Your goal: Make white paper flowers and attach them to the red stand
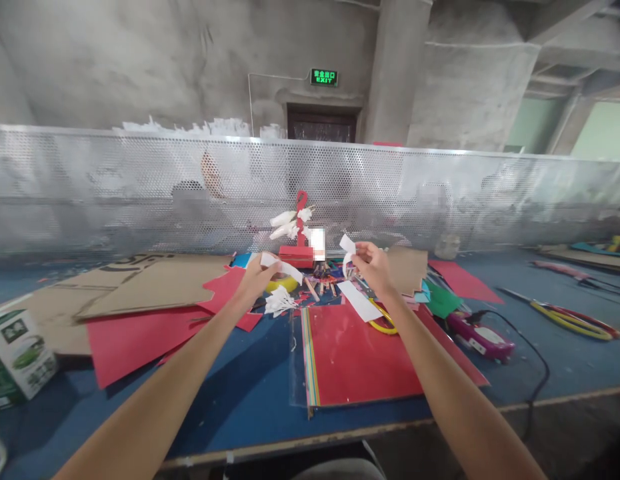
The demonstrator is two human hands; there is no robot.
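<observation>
My left hand pinches a curved strip of white paper between thumb and fingers. Across from it, my right hand is closed on another white paper piece, partly bent. A flat white paper strip lies below my right hand, on a stack of red sheets in a clear sleeve. Yellow-handled scissors are partly hidden beside that strip. Under my left hand sit a bunch of white paper pieces and a yellow ring-shaped thing. White paper flowers stand behind, between the hands.
Cardboard sheets and red sheets cover the left side, near a green-and-white carton. On the right are a purple device with a black cord and large scissors. A perforated metal screen edges the back.
</observation>
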